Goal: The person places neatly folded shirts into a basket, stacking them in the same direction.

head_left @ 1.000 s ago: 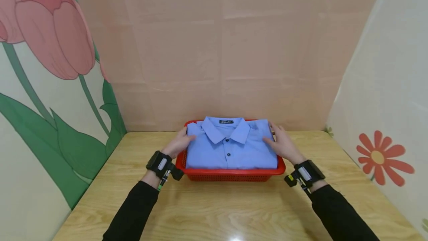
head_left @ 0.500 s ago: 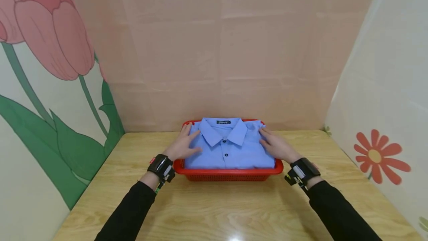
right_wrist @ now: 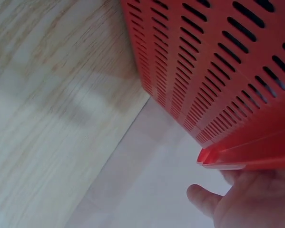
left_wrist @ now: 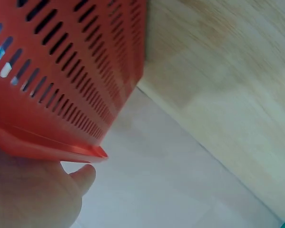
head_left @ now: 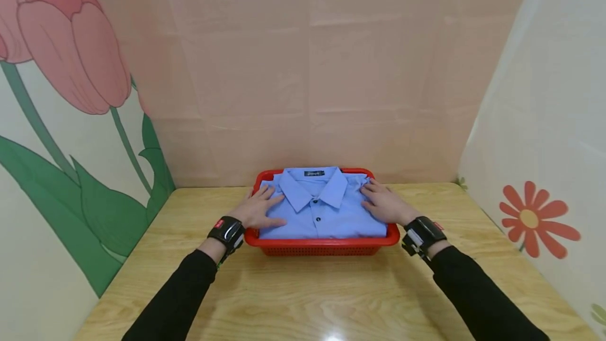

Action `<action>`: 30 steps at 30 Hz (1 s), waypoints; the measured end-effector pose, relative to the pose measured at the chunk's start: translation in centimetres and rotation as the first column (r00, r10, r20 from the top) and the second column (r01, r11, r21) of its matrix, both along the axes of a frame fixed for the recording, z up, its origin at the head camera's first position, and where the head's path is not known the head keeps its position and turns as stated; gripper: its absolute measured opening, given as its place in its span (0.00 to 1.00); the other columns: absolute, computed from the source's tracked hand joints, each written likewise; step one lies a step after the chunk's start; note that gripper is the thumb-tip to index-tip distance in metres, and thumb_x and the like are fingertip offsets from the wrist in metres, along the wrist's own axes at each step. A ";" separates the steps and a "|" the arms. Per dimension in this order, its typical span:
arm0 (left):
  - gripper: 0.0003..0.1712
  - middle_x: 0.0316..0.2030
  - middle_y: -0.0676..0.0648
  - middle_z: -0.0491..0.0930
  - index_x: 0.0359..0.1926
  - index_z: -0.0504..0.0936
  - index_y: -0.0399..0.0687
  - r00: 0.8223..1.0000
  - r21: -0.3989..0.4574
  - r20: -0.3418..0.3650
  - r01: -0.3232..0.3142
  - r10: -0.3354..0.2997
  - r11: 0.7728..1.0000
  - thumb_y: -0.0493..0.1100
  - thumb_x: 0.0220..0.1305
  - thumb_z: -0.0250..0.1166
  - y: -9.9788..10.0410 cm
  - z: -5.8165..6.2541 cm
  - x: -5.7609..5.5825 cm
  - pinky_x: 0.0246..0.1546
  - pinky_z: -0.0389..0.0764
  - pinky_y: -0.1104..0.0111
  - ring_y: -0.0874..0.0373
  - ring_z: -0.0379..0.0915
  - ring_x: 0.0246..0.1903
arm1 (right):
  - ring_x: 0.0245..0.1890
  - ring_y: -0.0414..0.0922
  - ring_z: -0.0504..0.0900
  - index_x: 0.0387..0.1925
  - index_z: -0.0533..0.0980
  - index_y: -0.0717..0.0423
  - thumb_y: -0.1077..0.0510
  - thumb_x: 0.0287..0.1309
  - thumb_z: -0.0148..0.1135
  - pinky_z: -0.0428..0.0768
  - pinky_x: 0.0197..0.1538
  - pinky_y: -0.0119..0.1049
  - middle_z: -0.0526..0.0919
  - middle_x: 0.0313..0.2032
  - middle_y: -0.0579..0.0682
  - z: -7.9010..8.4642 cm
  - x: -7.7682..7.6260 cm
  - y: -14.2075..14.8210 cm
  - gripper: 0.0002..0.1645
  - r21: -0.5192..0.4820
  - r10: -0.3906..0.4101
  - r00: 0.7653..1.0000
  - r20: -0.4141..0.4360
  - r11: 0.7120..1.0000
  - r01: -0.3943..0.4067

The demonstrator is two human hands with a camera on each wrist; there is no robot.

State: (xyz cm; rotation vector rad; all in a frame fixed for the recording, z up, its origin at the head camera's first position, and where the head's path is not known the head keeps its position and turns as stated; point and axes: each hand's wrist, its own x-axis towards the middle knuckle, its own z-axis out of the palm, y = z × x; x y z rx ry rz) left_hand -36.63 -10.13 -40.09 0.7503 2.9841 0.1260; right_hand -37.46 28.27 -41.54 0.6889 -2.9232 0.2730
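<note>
A light blue collared shirt (head_left: 314, 214), neatly folded with buttons and a dark neck label showing, lies inside a red plastic basket (head_left: 322, 243). My left hand (head_left: 258, 210) rests on the shirt's left side, fingers spread and reaching over the basket rim. On the opposite side my right hand (head_left: 389, 204) touches the shirt with extended fingers. In the left wrist view the slotted basket wall (left_wrist: 61, 61) hides most of that hand (left_wrist: 37, 190). The right wrist view likewise shows the basket (right_wrist: 204, 61) above part of the hand (right_wrist: 256, 199).
The basket stands on a wood-grain table (head_left: 303, 293), close to its back edge. Behind rises a pinkish-beige cloth wall (head_left: 307, 78). Flower-patterned panels flank the table, with tulips (head_left: 76, 51) at left and a red flower (head_left: 528, 219) at right.
Both hands have shifted from the shirt's side edges onto its top, fingers spreading. The shirt's right shoulder now sits lower and farther inside the basket. The head view has shifted slightly.
</note>
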 end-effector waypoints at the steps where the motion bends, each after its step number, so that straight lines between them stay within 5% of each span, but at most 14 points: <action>1: 0.47 0.77 0.47 0.50 0.75 0.58 0.64 1.000 -0.012 -0.003 0.001 -0.001 1.000 0.76 0.59 0.54 0.0 0.0 -0.1 0.73 0.39 0.40 0.47 0.35 0.77 | 0.72 0.66 0.54 0.66 0.68 0.66 0.51 0.69 0.54 0.54 0.68 0.69 0.66 0.67 0.68 0.0 0.0 -0.1 0.31 0.021 -0.006 1.000 -0.001 1.000 0.006; 11: 0.46 0.75 0.47 0.55 0.74 0.61 0.64 1.000 -0.038 0.014 -0.013 0.014 0.999 0.76 0.59 0.54 0.3 0.1 -0.6 0.72 0.39 0.39 0.46 0.39 0.77 | 0.72 0.67 0.52 0.63 0.72 0.64 0.51 0.68 0.56 0.53 0.66 0.72 0.70 0.64 0.66 -0.2 -0.4 -0.4 0.29 0.052 -0.033 0.999 -0.011 0.998 0.034; 18: 0.43 0.72 0.47 0.62 0.71 0.68 0.59 1.000 0.086 -0.029 -0.004 0.006 0.996 0.72 0.60 0.57 -0.3 -0.7 -1.0 0.71 0.47 0.39 0.47 0.46 0.76 | 0.66 0.65 0.63 0.68 0.63 0.69 0.54 0.70 0.54 0.63 0.67 0.63 0.62 0.64 0.69 -0.8 -0.4 0.1 0.33 -0.193 -0.001 0.999 0.039 0.981 0.009; 23: 0.34 0.67 0.44 0.71 0.63 0.77 0.50 0.992 0.282 -0.125 0.035 0.000 0.959 0.63 0.64 0.62 -1.1 -1.0 -0.9 0.70 0.58 0.46 0.47 0.56 0.72 | 0.64 0.66 0.65 0.70 0.60 0.68 0.56 0.72 0.50 0.62 0.66 0.64 0.59 0.66 0.69 -1.2 -0.5 1.3 0.31 -0.403 -0.008 1.000 0.021 0.915 0.016; 30: 0.31 0.67 0.41 0.70 0.62 0.78 0.46 0.978 0.437 -0.199 0.031 0.063 0.899 0.59 0.65 0.62 -2.0 -1.0 -0.3 0.68 0.63 0.48 0.45 0.59 0.71 | 0.66 0.66 0.63 0.69 0.62 0.69 0.54 0.74 0.47 0.62 0.66 0.64 0.60 0.68 0.68 -1.7 0.0 3.0 0.30 -0.464 -0.018 1.000 -0.019 0.886 0.008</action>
